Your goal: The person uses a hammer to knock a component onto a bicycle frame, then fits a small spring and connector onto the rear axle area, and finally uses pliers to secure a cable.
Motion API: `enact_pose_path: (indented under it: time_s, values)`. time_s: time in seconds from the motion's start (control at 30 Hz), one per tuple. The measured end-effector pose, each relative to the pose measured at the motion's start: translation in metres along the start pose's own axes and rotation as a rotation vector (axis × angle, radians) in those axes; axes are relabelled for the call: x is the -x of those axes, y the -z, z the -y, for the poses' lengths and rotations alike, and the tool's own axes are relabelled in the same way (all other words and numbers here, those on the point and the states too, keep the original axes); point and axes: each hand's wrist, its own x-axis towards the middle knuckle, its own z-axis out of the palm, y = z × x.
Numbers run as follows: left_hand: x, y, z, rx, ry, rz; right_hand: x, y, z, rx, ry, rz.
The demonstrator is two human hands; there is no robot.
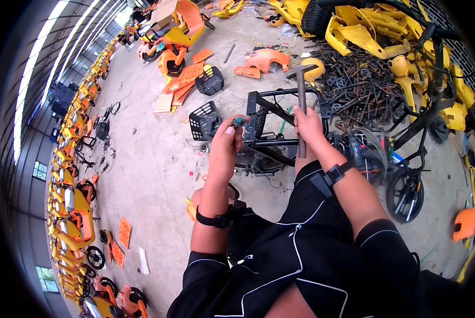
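My right hand (307, 126) is wrapped around the handle of a hammer (301, 95). The hammer stands nearly upright in the picture, its dark head toward the far side. Below my hands is a black metal scooter frame (252, 123), with tubes and a spring-like part low down. At the frame's left edge, my left hand (227, 140) is closed, fingers pinching a small teal-and-dark piece (238, 122). Whether that piece touches the frame, I cannot tell. The rest of it is hidden by my fingers.
Right of the frame lies a heap of dark metal parts (362, 79), with yellow panels (364, 34) behind. A small wheel (405, 195) stands at right. Black baskets (204, 122) and orange panels (182, 85) lie ahead-left. Scooters (73, 212) line the left wall.
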Motion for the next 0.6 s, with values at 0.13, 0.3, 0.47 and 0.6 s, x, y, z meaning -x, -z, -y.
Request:
enact_pose_path:
  time_s: [0.13,0.3,0.47,0.6]
  values:
    - [-0.006,-0.004,0.015,-0.029,-0.002,-0.049,0.003,-0.004,0.003,0.035,0.006,-0.002]
    - [-0.019,-0.007,0.028,0.119,0.116,-0.035,0.001,-0.007,0.001,0.129,0.031,-0.009]
    - [-0.026,-0.020,0.025,0.217,0.266,-0.057,-0.010,-0.004,-0.010,0.248,0.042,0.000]
    - [-0.028,-0.023,0.034,0.230,0.270,0.010,-0.010,-0.007,-0.010,0.247,0.049,-0.025]
